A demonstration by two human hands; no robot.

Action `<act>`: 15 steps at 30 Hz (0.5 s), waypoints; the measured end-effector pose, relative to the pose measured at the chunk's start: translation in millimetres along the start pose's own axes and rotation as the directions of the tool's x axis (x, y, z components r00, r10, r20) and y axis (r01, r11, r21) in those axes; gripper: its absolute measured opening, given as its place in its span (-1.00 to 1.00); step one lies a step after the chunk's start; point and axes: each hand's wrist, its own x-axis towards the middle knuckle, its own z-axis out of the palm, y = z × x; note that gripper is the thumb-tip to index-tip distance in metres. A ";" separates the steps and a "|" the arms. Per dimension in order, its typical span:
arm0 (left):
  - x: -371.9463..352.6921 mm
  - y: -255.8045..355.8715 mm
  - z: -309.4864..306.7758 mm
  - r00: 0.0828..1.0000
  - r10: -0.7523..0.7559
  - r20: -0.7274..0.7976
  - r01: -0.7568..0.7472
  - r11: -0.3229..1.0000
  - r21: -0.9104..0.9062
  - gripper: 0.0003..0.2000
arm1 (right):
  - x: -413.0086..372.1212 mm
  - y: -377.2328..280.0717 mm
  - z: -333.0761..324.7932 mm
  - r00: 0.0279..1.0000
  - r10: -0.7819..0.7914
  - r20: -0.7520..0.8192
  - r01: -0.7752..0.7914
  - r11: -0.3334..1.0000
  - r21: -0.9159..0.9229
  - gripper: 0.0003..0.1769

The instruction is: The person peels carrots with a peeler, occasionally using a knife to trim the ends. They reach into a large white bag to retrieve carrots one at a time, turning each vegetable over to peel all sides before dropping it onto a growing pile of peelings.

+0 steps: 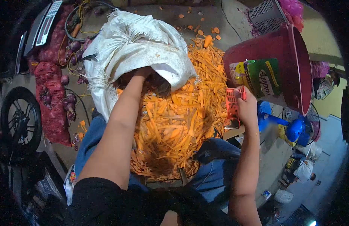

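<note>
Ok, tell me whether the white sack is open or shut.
Open: the sack gapes toward the person, and the left forearm runs into it, the hand mostly hidden inside.

The sack (153,54) looks like rough woven plastic.

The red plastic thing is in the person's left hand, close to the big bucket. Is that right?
Not quite: the head view shows the red plastic thing in the person's right hand, not the left. It is close to the big bucket, just as you said.
</note>
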 end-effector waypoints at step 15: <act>-117.7 107.7 -233.9 0.847 0.145 0.512 0.527 -0.360 -0.770 -0.79 | -74.7 3.8 -20.3 0.999 0.018 -0.027 -0.001 0.853 0.522 -0.78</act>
